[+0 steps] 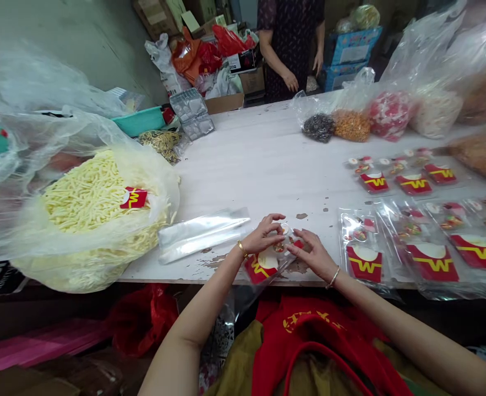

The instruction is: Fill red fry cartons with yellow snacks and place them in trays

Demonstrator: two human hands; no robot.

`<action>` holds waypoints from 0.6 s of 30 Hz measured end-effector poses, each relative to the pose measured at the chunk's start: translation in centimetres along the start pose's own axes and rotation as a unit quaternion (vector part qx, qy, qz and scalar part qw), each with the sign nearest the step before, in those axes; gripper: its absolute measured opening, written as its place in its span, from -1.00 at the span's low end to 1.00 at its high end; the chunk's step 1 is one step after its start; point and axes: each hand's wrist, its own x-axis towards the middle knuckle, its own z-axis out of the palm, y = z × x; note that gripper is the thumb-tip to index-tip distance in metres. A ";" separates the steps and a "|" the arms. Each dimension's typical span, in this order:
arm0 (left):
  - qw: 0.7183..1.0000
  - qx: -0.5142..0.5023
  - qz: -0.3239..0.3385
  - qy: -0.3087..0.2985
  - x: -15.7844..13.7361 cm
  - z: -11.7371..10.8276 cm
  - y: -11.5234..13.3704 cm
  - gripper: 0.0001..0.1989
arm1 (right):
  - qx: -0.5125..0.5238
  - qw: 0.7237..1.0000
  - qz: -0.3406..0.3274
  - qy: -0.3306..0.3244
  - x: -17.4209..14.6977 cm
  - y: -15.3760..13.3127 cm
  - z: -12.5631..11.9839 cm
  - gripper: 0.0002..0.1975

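Observation:
In front of me at the table's near edge lies a clear plastic bag [284, 257] with a red fries carton [261, 266] bearing a yellow zigzag letter, plus small colourful pieces. My left hand [265, 235] is bent over the bag's left side, its thumb and fingers curled on the plastic. From the right, my right hand [315, 256] grips the bag's upper right edge between thumb and fingers; the exact contact is partly hidden. Left of my hands rests a stack of flat clear bags [203, 235]. Filled bags [364, 258] with similar red cartons lie in rows to the right.
A big open plastic sack of pale yellow strands [89, 192] stands at left, a red carton [134, 198] on top. Knotted bags of dark bits [318, 127], orange bits [352, 125] and pink-white pieces [390, 114] line the far right. A person [291, 49] stands across the table.

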 end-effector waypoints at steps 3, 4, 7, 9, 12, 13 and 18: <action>0.999 -0.038 0.024 0.005 1.5 0.5 0.7 -0.77 | 0.046 0.998 -0.019 -0.044 -0.2 -1.5 -0.2 -0.43; 0.998 -0.052 0.030 0.003 2.0 0.6 0.9 -0.76 | 0.060 0.997 -0.020 -0.048 -0.2 -1.8 -0.3 -0.50; 0.996 -0.088 0.012 -0.010 3.2 1.1 1.3 -0.75 | 0.092 0.996 0.004 -0.005 0.2 -2.0 -0.9 -0.65; 0.993 -0.112 -0.017 -0.016 4.0 1.6 1.6 -0.76 | 0.103 0.993 0.027 0.056 0.5 -1.7 -1.4 -0.68; 0.989 -0.144 -0.039 0.001 5.5 2.2 1.9 -0.74 | 0.154 0.975 0.077 0.141 0.4 -1.6 -2.0 -0.52; 0.987 -0.154 -0.040 0.015 6.1 2.4 1.9 -0.73 | 0.192 0.965 0.107 0.141 0.2 -1.7 -2.1 -0.39; 0.958 -0.247 -0.064 0.131 9.2 3.7 1.0 -0.70 | 0.369 0.895 0.251 0.019 -1.3 -2.7 -3.1 -0.05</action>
